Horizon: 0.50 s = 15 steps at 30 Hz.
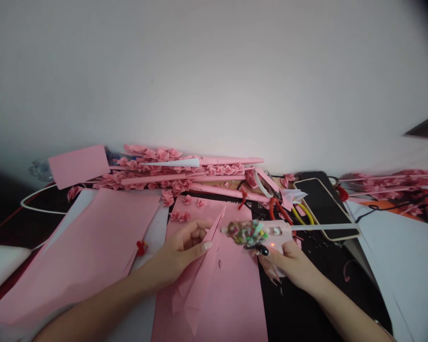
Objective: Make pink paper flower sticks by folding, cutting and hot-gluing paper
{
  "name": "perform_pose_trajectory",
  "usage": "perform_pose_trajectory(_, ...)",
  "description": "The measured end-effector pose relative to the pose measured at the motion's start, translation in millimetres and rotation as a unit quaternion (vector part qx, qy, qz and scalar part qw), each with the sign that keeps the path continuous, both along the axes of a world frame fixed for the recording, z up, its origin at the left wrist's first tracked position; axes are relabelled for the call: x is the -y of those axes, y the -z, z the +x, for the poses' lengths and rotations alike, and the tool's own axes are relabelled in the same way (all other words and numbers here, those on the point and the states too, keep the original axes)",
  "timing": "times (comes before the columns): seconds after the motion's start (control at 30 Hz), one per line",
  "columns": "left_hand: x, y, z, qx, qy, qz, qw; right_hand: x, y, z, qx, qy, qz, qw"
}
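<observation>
My left hand (190,242) pinches a pink paper cone (203,275), a rolled, pointed piece with its tip up and its wide end towards me. In my right hand (288,261) is a pale pink hot glue gun (280,235), with colourful bits stuck over its front. A small orange light shows on its side, and a clear glue stick (324,227) juts out of the back. Its nozzle points left, close to the cone's upper edge; whether they touch I cannot tell. Beneath both lies a pink paper sheet (235,304), with several small paper flowers (180,216) near its far edge.
Folded pink flower stems (157,166) are heaped along the wall. Pink and white sheets (103,232) lie at left. To the right are a dark phone (326,204), pliers with yellow and red handles (303,213), a black cable (381,207) and white paper (403,261).
</observation>
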State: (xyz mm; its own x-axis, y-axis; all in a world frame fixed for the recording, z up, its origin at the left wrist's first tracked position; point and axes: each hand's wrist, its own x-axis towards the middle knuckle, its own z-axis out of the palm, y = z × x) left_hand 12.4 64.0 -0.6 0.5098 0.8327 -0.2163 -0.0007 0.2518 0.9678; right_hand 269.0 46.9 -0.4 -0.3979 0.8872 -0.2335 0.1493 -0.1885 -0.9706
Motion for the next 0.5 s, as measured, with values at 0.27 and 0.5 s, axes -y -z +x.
perform_pose_trajectory(0.27, 2.4, -2.5, 0.7, -0.038, 0.034, 0.060, 0.997, -3.7, -3.0, -1.1, 0.059, 0.069, 0.056, 0.994)
perform_pose_trajectory(0.5, 4.4, -2.2, 0.4, -0.049, 0.029, 0.074, 0.996, -4.6, -7.9, -3.6, 0.081, 0.045, 0.062, 0.994)
